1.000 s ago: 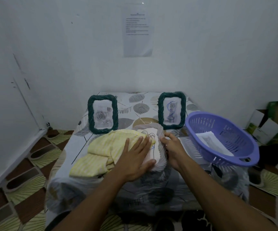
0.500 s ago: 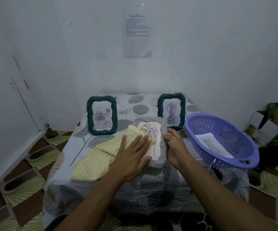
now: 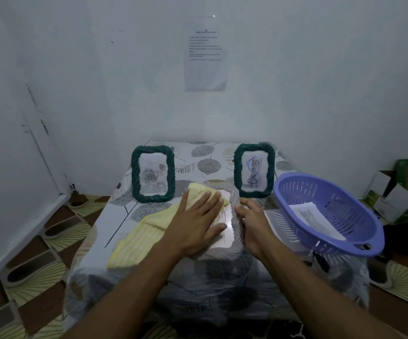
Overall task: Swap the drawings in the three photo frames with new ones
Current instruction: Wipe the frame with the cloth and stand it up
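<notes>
Probably light and stiff, the white frame has slick, breakable glass, so I'd take it by the ribbed rim on its long sides. It lies flat, glass up, mid-picture on the table, long axis running bottom to top. My left hand presses a yellow cloth on it, fingers straight; my right hand curls round the right rim. Above stand the left green frame and right green frame; the purple basket sits right.

Prob. a home rm, small cloth-covered table, patterned floor, cardboard boxes
</notes>
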`<state>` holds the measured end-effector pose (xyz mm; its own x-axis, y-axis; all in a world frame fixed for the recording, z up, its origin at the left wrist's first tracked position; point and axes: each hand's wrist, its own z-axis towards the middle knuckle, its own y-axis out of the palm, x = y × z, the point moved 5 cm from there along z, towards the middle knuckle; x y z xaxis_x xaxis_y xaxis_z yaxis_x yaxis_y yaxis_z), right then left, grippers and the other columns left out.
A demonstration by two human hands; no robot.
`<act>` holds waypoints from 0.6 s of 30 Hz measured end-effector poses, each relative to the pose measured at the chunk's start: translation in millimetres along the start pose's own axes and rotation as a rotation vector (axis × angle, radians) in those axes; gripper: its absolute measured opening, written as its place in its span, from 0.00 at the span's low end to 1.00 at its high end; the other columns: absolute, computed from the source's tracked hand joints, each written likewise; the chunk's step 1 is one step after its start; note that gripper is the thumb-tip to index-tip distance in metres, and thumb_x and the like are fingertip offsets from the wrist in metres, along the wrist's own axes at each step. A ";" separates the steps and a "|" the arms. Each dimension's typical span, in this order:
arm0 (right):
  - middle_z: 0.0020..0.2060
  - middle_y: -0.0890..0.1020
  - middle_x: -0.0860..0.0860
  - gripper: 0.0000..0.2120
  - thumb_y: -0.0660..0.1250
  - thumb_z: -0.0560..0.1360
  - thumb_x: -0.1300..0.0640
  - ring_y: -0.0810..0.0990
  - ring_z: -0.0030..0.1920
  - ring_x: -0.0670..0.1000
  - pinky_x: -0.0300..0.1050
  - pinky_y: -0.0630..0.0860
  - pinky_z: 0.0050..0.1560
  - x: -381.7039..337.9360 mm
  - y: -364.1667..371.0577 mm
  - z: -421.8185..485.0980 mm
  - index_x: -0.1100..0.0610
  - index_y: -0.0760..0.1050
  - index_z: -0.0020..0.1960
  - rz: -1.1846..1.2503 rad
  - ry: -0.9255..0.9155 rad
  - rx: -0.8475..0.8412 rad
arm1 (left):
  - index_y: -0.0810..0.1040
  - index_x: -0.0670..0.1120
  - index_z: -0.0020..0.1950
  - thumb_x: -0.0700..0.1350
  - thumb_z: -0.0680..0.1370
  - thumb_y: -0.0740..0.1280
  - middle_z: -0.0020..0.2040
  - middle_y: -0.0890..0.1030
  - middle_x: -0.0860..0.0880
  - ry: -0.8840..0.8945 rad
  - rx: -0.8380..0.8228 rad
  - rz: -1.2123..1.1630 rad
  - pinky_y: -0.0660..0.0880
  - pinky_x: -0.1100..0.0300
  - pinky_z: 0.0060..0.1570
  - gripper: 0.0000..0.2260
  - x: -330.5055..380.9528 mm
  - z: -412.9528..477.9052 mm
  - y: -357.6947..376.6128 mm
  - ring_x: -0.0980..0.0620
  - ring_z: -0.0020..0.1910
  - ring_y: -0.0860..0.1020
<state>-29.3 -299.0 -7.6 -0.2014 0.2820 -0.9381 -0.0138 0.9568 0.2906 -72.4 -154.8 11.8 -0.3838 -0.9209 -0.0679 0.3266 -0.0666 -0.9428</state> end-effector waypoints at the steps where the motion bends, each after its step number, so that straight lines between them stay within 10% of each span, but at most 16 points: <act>1: 0.49 0.84 0.62 0.11 0.57 0.80 0.66 0.83 0.47 0.59 0.55 0.80 0.50 -0.1 1.0 -1.6 0.62 0.75 0.58 -0.008 -0.003 -0.013 | 0.52 0.52 0.79 0.64 0.79 0.37 0.79 0.49 0.56 0.022 -0.005 -0.007 0.35 0.40 0.72 0.31 3.0 3.6 -1.1 0.55 0.78 0.46; 18: 0.51 0.82 0.64 0.11 0.57 0.79 0.67 0.82 0.47 0.61 0.57 0.81 0.48 -33.8 -19.6 9.7 0.64 0.74 0.58 -0.015 -0.067 0.146 | 0.52 0.51 0.79 0.66 0.78 0.36 0.79 0.49 0.55 -0.041 0.037 -0.119 0.38 0.40 0.73 0.33 19.9 -5.0 1.1 0.56 0.77 0.49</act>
<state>-12.7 -326.6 16.6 -0.1368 0.2672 -0.9539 0.1272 0.9597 0.2506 -84.0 -171.3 7.8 -0.3863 -0.9205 0.0584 0.3125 -0.1901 -0.9307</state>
